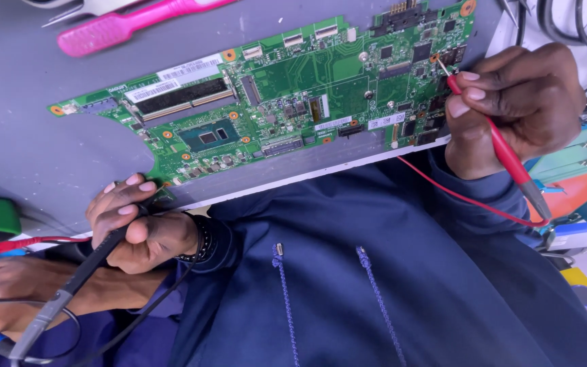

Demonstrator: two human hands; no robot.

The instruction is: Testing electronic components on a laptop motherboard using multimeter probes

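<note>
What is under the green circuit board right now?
The green circuit board lies flat on a grey mat, bare around it. The mat's white front edge shows below. Whatever lies directly beneath the board is covered.

The left hand [140, 224] sits low, knuckles up, fingers curled tight around a black probe [83, 272], wrist bent inward from a dark blue sleeve. The right hand [511, 109] is raised higher and well apart, thumb and fingertips pinching a red probe [507, 156] pen-style, its forearm angled up from the torso
</note>
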